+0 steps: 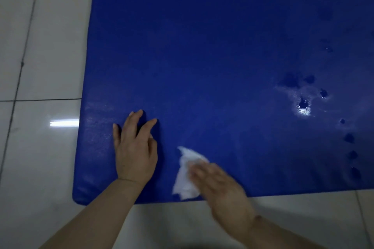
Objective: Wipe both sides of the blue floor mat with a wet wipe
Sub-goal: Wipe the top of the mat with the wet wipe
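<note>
The blue floor mat [212,50] lies flat on the tiled floor and fills most of the view. My left hand [134,147] rests flat on its near left part with fingers spread. My right hand [220,188], blurred by motion, presses a crumpled white wet wipe [186,176] onto the mat near the front edge. The wipe sticks out to the left of the fingers. Dark wet spots and a shiny wet patch [303,105] show on the right side of the mat.
Glossy white floor tiles [40,46] with dark grout lines surround the mat on the left and in front. A ceiling light reflection [63,123] glares on the tile beside the mat's left edge.
</note>
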